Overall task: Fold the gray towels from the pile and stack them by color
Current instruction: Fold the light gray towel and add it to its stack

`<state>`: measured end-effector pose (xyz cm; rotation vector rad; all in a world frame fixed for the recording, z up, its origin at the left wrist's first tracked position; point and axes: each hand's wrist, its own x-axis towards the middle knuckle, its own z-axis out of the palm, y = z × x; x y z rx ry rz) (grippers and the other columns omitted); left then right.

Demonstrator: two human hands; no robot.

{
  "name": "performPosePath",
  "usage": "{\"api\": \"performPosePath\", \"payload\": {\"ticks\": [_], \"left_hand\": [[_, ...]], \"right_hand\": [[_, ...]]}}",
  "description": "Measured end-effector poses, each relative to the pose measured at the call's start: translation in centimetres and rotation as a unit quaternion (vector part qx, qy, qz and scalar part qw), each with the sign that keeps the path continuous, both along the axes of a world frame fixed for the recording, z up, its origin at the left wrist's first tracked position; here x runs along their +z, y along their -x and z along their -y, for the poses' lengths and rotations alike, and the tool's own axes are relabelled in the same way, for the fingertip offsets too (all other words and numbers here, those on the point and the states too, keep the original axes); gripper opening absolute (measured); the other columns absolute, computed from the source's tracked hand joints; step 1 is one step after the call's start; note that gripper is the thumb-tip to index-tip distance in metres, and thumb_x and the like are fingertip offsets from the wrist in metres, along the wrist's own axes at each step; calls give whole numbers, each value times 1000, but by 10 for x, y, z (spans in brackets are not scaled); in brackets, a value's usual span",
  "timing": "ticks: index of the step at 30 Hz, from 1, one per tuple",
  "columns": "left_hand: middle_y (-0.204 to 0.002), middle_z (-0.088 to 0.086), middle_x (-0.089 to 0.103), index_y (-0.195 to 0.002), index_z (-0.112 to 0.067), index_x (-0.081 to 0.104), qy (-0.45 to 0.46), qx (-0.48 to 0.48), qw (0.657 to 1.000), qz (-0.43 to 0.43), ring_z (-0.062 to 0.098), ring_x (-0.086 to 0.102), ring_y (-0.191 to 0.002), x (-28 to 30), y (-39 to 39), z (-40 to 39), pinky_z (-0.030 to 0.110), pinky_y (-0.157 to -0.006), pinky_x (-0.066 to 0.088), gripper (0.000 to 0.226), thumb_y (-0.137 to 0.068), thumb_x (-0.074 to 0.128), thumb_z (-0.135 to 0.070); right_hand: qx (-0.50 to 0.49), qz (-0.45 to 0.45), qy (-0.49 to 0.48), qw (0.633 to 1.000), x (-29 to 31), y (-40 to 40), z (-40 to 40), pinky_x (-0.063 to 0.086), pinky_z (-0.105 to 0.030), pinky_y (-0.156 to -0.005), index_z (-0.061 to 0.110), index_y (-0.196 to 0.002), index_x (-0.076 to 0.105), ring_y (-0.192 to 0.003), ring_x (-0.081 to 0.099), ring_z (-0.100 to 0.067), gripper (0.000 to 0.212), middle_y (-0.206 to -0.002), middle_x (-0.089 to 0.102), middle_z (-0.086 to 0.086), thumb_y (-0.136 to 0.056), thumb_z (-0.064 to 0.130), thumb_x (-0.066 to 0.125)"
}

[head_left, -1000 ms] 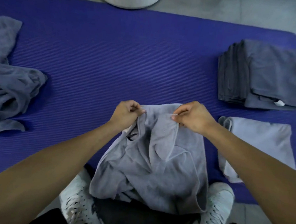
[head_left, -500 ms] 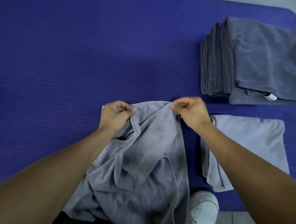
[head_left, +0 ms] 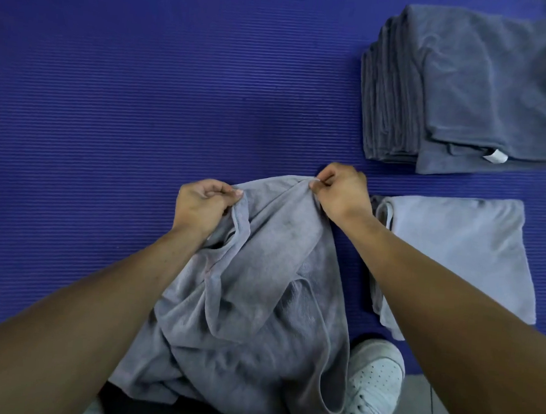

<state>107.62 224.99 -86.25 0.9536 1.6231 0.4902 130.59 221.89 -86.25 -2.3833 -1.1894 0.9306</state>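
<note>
Head view is all I have to go on, looking down over both forearms. I see the left hand (head_left: 201, 207) with its fingers (head_left: 226, 193) curled and pinching the far edge of a crumpled gray towel (head_left: 259, 302), and the right hand (head_left: 341, 191) pinching that same edge a little further right, thumb and forefinger closed on the hem. The towel hangs from both grips in loose folds (not yet flattened) and drapes down toward the person's lap, its upper part lying over the purple mat (head_left: 143, 103).

Just right of the right forearm I see a folded light gray towel (head_left: 461, 250) lying flat on the mat, apart from the held towel. Beyond it, at the far right, sits a tall stack of folded dark gray towels (head_left: 464, 90), with a small white tag (head_left: 495, 156) showing at its near edge. A white sneaker (head_left: 369, 382) shows at the bottom, partly under the held towel's lower corner.
</note>
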Motion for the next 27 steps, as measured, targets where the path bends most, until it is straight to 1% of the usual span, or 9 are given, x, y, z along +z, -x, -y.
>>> {"api": "performPosePath", "payload": {"ticks": [2, 5, 7, 12, 16, 19, 20, 24, 27], "left_hand": [[-66, 0, 72, -70, -18, 74, 1, 4, 1000, 3, 8, 66, -63, 0, -1, 0, 21, -65, 54, 12, -79, 81, -15], [-65, -4, 72, -70, -18, 74, -5, 7, 1000, 4, 6, 66, -62, 1, -2, -1, 17, -64, 54, 12, -80, 80, -13], [-67, -4, 73, -72, -17, 74, -5, 5, 1000, 6, 6, 67, -63, 1, -1, 0, 17, -64, 54, 11, -81, 79, -14], [-70, 4, 72, -72, -15, 74, 27, -48, 998, 4, 13, 66, -67, 8, 4, -6, 28, -71, 56, 12, -83, 78, -15], [-58, 4, 62, -65, -17, 63, 15, -144, 985, -89, 19, 57, -55, 32, 7, -13, 40, -69, 56, 24, -86, 74, -17], [-64, -4, 57, -68, -21, 57, -58, -202, 965, -157, 16, 55, -63, 83, 14, -15, 26, -63, 44, 25, -89, 70, -21], [-66, -5, 57, -70, -20, 56, -81, -219, 957, -169, 18, 57, -68, 103, 18, -15, 26, -64, 44, 25, -90, 69, -20], [-80, 5, 66, -76, -15, 55, -142, -259, 924, -243, 27, 66, -78, 195, 46, -14, 42, -81, 56, 21, -93, 62, -25], [-92, 7, 65, -80, -16, 51, -187, -246, 913, -265, 27, 64, -87, 260, 63, -6, 41, -82, 55, 20, -94, 58, -28]], "right_hand": [[6, 20, 17, 1000, 0, 1, -3, 54, -37, -87, 14, -98, 63, -94, 62, -21, 18, -101, 67, -4, -89, 27, 70], [37, 48, 65, 996, -1, 2, -10, 53, -36, -86, 11, -103, 61, -96, 61, -25, 21, -112, 62, -10, -91, 28, 65], [53, 57, 97, 992, 3, 5, -15, 52, -39, -89, 9, -109, 59, -101, 59, -29, 25, -119, 56, -13, -94, 28, 60], [85, 52, 121, 988, 24, 16, -5, 55, -45, -88, 7, -112, 51, -100, 62, -31, 24, -112, 60, -14, -95, 22, 56], [60, 45, 103, 992, 65, 19, 7, 55, -41, -88, 5, -117, 56, -105, 60, -32, 29, -118, 59, -15, -91, 18, 57], [66, 58, 74, 993, 115, 22, 14, 57, -39, -85, 8, -109, 65, -99, 64, -32, 25, -112, 64, -14, -88, 19, 56], [70, 59, 60, 994, 134, 25, 16, 57, -39, -84, 8, -105, 67, -96, 65, -31, 23, -108, 66, -14, -87, 18, 56], [105, 89, -20, 990, 220, 38, 28, 56, -38, -83, 8, -95, 68, -91, 65, -31, 18, -101, 69, -12, -88, 14, 52], [100, 107, -105, 984, 289, 49, 38, 51, -36, -77, 4, -96, 65, -94, 62, -33, 19, -102, 68, -13, -92, 13, 48]]}}
